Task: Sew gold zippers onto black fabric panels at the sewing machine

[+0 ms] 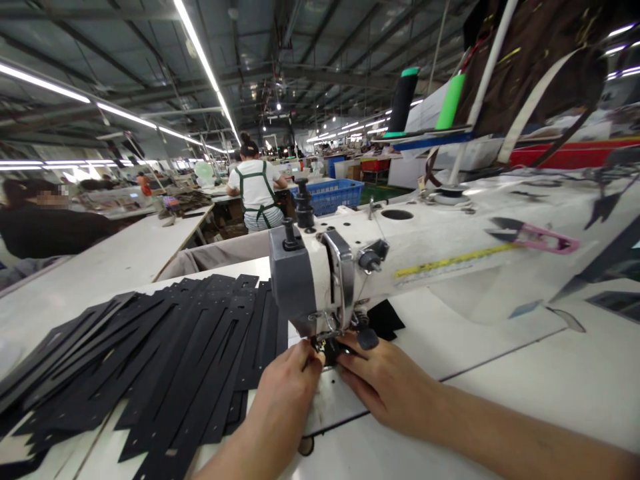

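Two hands [289, 383] [393, 380] angle inward at a sewing machine [430, 240], fingers [357, 366] bent, grip unclear.

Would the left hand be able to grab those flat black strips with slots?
Probably yes: the flat black slotted strips fan out beside the left hand with nothing apparently between, though it is busy at the head of the white-and-grey sewing machine.

Strips [200, 353] left of machine [425, 227]; basket [336, 195] behind, support unclear.
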Demonstrator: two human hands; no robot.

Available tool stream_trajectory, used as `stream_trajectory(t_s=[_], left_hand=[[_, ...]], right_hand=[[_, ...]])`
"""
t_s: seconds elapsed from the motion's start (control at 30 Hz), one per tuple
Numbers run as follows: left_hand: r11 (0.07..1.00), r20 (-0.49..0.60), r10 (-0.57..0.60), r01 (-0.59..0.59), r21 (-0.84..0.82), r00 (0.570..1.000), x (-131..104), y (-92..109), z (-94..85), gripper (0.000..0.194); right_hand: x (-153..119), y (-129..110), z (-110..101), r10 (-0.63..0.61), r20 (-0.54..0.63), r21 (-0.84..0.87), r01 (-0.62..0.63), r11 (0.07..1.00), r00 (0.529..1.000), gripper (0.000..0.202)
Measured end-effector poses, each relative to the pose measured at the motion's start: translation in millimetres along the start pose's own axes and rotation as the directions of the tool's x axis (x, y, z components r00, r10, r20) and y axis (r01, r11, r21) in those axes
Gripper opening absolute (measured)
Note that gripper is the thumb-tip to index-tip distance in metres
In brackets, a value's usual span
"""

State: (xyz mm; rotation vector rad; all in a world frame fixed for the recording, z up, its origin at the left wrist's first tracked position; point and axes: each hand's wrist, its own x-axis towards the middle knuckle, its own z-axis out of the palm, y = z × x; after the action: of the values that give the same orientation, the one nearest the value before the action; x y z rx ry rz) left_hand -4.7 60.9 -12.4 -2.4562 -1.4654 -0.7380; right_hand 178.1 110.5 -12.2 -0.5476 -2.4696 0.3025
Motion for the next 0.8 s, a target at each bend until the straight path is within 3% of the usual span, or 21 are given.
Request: stream_trajectory(t_s=[0.27,0.47,0.67,0.73,0.8], left_hand=[[0.998,0.168,-0.060,0.055,0.032,0.984,0,3,-4.6,0.022],[0.996,0.149,-0.087,0.086,0.014,0.985,-1,0,-1.3,0.027],[0.998,0.061,-0.065,0.066,-0.009,0.996,0,-3,3.6,0.024],[0.998,0.052,-0.057,0.057,-0.001,0.997,0,-4,1.2,0.024],[0.997,0.054,-0.059,0.057,0.044,0.997,1,-1,-5.4,0.020]], right_hand=[[-2,0,1,0.012,0.002,0.003,-0.012,1.000,1.000,0.022],[0,0,2,0.020,0.006,0.018,-0.020,1.000,1.000,0.024],[4,1,3,-0.006,-0.033,0.042,0.008,0.999,0.999,0.028],[3,11,-2,-0.012,-0.028,-0.011,0.012,1.000,1.000,0.024],[0,25,-11,0.005,-0.033,-0.181,-0.011,0.983,0.999,0.022]])
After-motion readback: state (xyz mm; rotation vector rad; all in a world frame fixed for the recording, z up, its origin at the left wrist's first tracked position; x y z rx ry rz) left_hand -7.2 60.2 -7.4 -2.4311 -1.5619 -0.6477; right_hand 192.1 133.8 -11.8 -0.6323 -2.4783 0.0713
